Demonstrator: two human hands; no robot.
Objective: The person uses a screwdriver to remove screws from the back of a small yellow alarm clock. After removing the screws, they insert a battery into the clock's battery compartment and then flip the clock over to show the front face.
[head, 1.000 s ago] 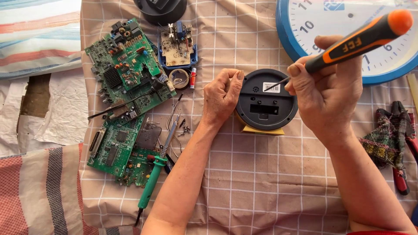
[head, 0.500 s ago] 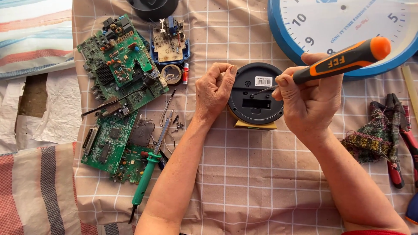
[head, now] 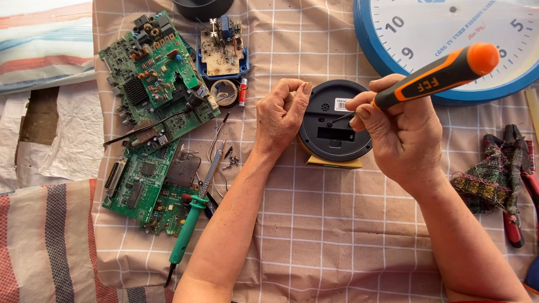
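Person seated at a table covered with a beige checked cloth point(head: 348, 235). Near the middle of the cloth, toward its far side, lies a round black plastic device point(head: 332, 124), back face up, showing a white sticker and a rectangular slot. It rests on a flat yellow piece point(head: 334, 163) that pokes out at its near edge.

Left hand point(head: 282, 119): fingers curled in, knuckles bent, pressed against the left rim of the round black device. It holds no tool.

Right hand point(head: 400, 134): closed around an orange and black handled screwdriver point(head: 432, 78). Handle tilts up and to the right; the thin metal shaft runs down and left, and its tip meets the back face of the device just below the sticker.

Behind the right hand: a large round wall clock with a blue rim and white dial point(head: 449, 39), lying flat, partly cut off by the frame edge.

Left part of the cloth: two green printed circuit boards, the upper one point(head: 157, 73) thick with components, the lower one point(head: 143, 179) just beside it. Between the two, a thin dark probe lies slantwise. A soldering iron with a green handle point(head: 188, 230) lies across the lower board's near corner. A small board in a blue frame point(head: 222, 47) sits near the far edge, with a roll of tape and a small red cylinder just beside it.

Right edge: red-handled pliers point(head: 514, 224) partly under a plaid rag point(head: 485, 179).
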